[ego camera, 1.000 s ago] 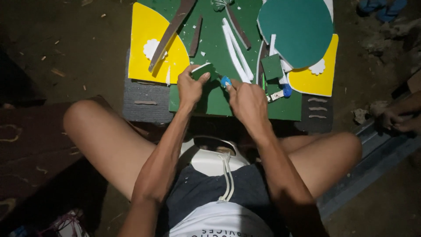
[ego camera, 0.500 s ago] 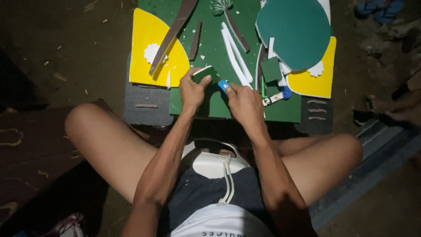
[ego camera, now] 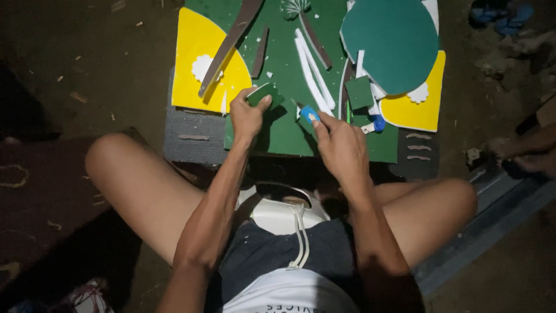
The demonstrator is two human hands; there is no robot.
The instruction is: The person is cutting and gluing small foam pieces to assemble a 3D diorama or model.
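Up and left of the hands lies a yellow foam sheet (ego camera: 194, 58) crossed by a brown strip (ego camera: 231, 40). Up and right sits a dark green oval sheet (ego camera: 391, 43), with white strips (ego camera: 313, 69) between.

Grey mat (ego camera: 191, 139) (on dirt floor (ego camera: 104, 64)), green sheet (ego camera: 289, 124)

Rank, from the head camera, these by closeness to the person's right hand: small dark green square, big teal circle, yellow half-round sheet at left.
From the right hand:
1. Small dark green square, just above it.
2. Big teal circle, farther up, to the right.
3. Yellow half-round sheet, far across at left.
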